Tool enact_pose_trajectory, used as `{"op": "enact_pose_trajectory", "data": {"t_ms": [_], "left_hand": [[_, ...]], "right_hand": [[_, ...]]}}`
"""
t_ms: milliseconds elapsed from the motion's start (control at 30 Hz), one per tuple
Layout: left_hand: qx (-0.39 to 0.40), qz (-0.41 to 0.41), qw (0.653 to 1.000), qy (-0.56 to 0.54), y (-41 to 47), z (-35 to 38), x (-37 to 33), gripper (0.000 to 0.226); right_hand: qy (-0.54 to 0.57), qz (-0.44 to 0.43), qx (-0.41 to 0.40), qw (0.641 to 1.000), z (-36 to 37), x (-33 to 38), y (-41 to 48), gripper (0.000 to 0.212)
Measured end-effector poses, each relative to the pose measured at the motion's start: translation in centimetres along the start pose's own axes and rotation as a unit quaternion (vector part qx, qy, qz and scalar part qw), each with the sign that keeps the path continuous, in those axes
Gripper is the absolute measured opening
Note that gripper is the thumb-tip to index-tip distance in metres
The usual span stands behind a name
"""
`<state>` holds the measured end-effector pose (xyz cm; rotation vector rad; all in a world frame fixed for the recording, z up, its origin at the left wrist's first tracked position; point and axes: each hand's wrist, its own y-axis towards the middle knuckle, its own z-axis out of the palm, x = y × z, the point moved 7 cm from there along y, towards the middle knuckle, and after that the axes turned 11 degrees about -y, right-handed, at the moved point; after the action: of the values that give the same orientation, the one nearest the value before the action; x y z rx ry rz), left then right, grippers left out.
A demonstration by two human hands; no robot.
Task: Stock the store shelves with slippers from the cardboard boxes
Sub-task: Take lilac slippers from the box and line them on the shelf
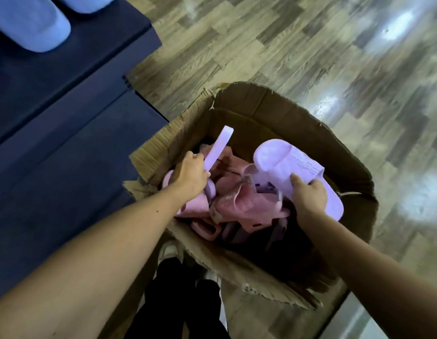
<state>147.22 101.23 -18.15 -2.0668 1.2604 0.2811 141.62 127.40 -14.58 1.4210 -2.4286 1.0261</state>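
While pink slippers [237,204] crowd the cardboard box [261,99], we hold two lilac ones over it, left hand [191,176] gripping the edge-on slipper [218,148], right hand [309,194] gripping the flat slipper [298,171]; blue slippers [29,23] already line the shelf [65,81] beside the box.

A brown cardboard box [249,113] stands on the glossy wood-patterned floor [310,45] — just beside a dark blue shelf [65,81]. Pale blue slippers [33,23] rest on that shelf.

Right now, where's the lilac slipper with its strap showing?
Head view, right of centre: the right hand holds the slipper over the right side of the box, beside the pink slippers inside.
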Motion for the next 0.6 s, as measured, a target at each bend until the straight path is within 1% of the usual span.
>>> {"op": "enact_pose_trajectory", "data": {"t_ms": [100, 233, 333, 400, 467, 533, 567, 600], "left_hand": [[-0.002, 0.009, 1.000, -0.012, -1.3, -0.3, 0.1, 0.039], [0.027, 0.004, 0.999, -0.022, -3.2, -0.1, -0.4, 0.025], [0.092, 0.019, 0.996, -0.011, -5.4, 1.0, -2.5, 0.031], [0.136, 0.038, 0.990, -0.007, -7.2, 2.0, -4.3, 0.029], [0.168, 0.049, 0.984, -0.006, -9.1, 2.4, -6.1, 0.030], [0.171, 0.050, 0.984, -0.018, -10.8, 1.9, -8.0, 0.032], [0.161, 0.046, 0.985, -0.043, -11.6, 1.4, -8.8, 0.034], [0.144, 0.044, 0.986, -0.073, -12.4, 0.7, -9.6, 0.034]], "right_hand": [[0.033, 0.027, -0.015, 0.999, -2.1, 0.8, -0.7, 0.048], [0.048, 0.025, -0.012, 0.998, -3.2, 1.7, -1.8, 0.047], [0.056, 0.013, -0.006, 0.998, -4.3, 2.2, -2.7, 0.046], [0.070, 0.006, 0.002, 0.998, -5.4, 2.6, -3.3, 0.044], [0.094, -0.003, 0.018, 0.995, -6.8, 3.2, -4.4, 0.036], [0.101, -0.025, 0.024, 0.994, -8.7, 3.9, -6.1, 0.020], [0.093, -0.041, 0.025, 0.994, -9.8, 4.4, -7.1, 0.019], [0.081, -0.059, 0.027, 0.995, -10.7, 4.8, -8.1, 0.025]]}}
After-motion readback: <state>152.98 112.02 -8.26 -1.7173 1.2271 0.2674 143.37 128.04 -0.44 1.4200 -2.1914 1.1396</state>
